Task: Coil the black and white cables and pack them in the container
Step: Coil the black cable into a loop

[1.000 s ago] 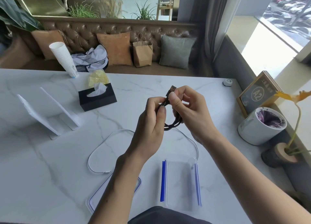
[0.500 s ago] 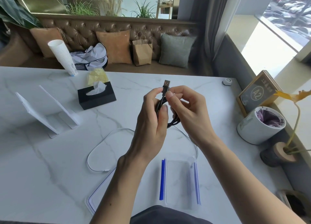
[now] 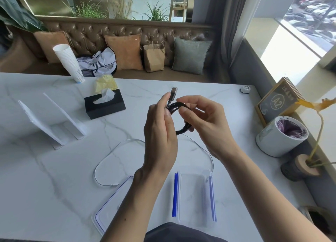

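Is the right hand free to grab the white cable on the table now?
Probably not: the right hand and left hand both hold the black cable. The white cable lies unobstructed below.
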{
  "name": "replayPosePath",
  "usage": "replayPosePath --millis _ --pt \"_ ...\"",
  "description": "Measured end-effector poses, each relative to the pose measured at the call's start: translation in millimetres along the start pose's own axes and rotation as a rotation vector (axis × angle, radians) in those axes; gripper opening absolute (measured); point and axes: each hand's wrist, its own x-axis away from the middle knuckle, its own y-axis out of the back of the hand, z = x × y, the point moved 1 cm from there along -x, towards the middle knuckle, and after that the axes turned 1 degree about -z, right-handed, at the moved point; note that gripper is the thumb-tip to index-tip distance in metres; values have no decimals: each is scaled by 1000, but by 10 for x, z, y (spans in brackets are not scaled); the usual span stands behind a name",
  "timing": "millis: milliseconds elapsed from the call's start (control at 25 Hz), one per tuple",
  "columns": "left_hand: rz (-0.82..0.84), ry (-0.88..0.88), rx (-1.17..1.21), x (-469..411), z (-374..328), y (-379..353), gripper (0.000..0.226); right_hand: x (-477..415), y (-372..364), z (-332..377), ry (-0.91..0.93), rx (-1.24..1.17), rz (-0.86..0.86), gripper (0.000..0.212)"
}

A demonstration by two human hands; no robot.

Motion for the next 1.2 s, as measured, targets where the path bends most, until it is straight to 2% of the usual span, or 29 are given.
replayPosePath --millis 120,240,360,520,640,720,840,920,1000,1080,1200 --pt "27 118 82 1 -25 -8 37 1 34 -5 44 20 -8 15" --pt "183 240 205 -42 -18 17 32 -29 102 11 88 51 -42 17" --pt "337 280 266 -97 -1 60 29 -62 186 39 96 96 -59 16" --pt "303 338 283 -111 -27 65 33 -80 186 68 120 192 -8 13" --pt "302 394 323 -109 -37 55 32 -94 216 84 90 151 43 14" --pt "277 344 226 -95 -33 55 30 -94 248 86 56 185 62 15" --pt "164 161 -93 -64 -28 59 26 -65 239 70 54 340 110 20" --pt "146 136 -149 -51 -8 55 25 -48 217 53 69 416 150 23" --pt "154 131 -165 -44 15 50 25 -43 227 40 38 332 175 23" --pt "184 170 -140 -53 39 59 29 -35 247 26 -36 117 185 23" --pt "311 375 152 -120 84 53 39 -33 259 -12 -154 -183 187 25"
